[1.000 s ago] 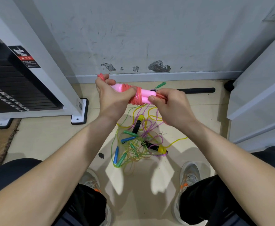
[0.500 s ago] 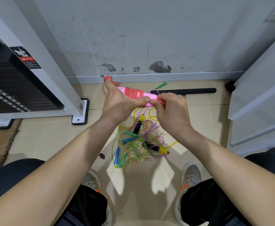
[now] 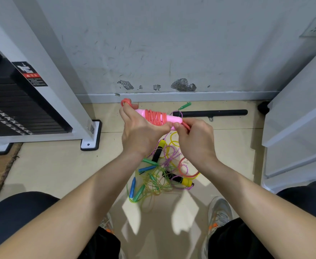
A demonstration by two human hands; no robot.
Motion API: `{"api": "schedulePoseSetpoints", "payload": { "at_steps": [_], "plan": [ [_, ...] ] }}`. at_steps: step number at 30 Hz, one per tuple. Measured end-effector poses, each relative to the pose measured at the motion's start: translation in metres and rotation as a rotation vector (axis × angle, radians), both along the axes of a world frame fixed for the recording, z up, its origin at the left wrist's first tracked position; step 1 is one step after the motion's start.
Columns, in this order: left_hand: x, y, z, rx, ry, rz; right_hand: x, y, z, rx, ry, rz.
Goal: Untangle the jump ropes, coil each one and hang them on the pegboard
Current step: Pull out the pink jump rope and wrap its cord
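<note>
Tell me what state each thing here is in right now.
Pink-handled rope: red cord wound round the handles, held up.
Left hand: grips the handles.
Right hand: pinches the red cord.
Rope pile: tangled on the floor.
Black bar: lying along the wall.

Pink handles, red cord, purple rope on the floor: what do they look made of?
Pink handles: likely moulded plastic, smooth and glossy, with a light sheen.
Red cord: looks like solid PVC or rubber, smooth, holding round springy turns.
Purple rope: seemingly braided fibre, speckled purple and white, matte; too thin to be sure.
</note>
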State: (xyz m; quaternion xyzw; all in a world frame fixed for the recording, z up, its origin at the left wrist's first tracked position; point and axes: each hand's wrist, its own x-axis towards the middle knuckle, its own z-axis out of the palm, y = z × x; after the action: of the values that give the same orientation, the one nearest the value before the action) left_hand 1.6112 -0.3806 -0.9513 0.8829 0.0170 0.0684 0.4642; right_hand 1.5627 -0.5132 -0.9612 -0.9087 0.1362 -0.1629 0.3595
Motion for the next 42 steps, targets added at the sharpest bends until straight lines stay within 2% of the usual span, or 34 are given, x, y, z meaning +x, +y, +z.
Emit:
{"api": "schedulePoseSetpoints", "payload": {
  "at_steps": [4, 12, 25, 30, 37, 42],
  "plan": [
    [-0.004, -0.004, -0.007, -0.059, -0.006, 0.081, 0.002, 0.006, 0.0, -0.07, -0.037, -0.005],
    [-0.002, -0.002, -0.014, -0.287, 0.127, 0.14, 0.004, 0.009, 0.005, -0.221, -0.014, 0.053],
    [0.005, -0.015, -0.017, -0.405, 0.087, 0.254, 0.016, 0.005, 0.004, -0.496, -0.167, 0.05],
    [0.007, -0.018, -0.016, -0.463, 0.119, 0.273, 0.02, 0.005, 0.004, -0.544, -0.159, 0.061],
    [0.008, -0.015, -0.015, -0.403, 0.076, 0.272, 0.018, 0.003, -0.001, -0.601, -0.125, 0.137],
    [0.004, -0.014, -0.015, -0.248, -0.025, 0.264, 0.015, 0.007, 0.001, -0.634, -0.086, 0.241]
  ]
}}
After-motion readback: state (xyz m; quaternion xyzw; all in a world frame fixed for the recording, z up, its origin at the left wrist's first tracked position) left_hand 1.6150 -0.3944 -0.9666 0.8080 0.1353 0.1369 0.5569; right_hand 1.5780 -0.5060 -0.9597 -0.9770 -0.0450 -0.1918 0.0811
